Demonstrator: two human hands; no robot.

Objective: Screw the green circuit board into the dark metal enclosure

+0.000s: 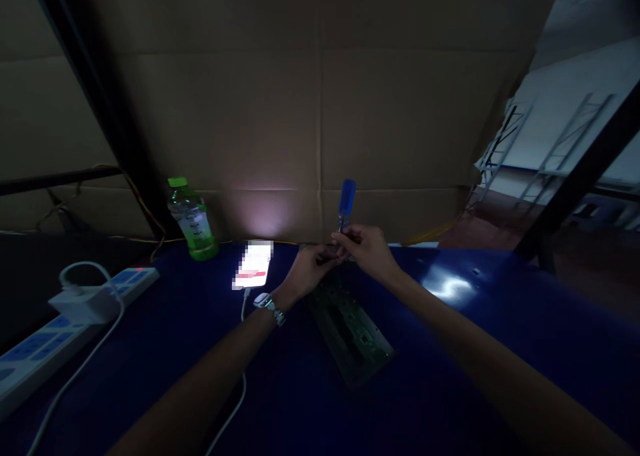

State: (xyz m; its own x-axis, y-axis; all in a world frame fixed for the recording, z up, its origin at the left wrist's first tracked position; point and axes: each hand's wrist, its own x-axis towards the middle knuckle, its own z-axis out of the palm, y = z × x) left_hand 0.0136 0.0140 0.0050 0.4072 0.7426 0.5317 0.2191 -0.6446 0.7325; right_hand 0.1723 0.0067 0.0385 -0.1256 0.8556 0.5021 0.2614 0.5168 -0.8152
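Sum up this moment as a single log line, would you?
right hand: fingers at shaft of upright blue-handled screwdriver | left hand: beside it, over circuit board | phone: lit, cable attached

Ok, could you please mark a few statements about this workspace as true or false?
1. The right hand holds a blue-handled screwdriver. True.
2. The watch is on the right wrist. False: it is worn at the wrist of the left hand.
3. The phone has a white cable at its lower end. True.
4. The bottle lies on its side. False: it stands upright, cap on.
5. A circuit board lies on the blue table. True.
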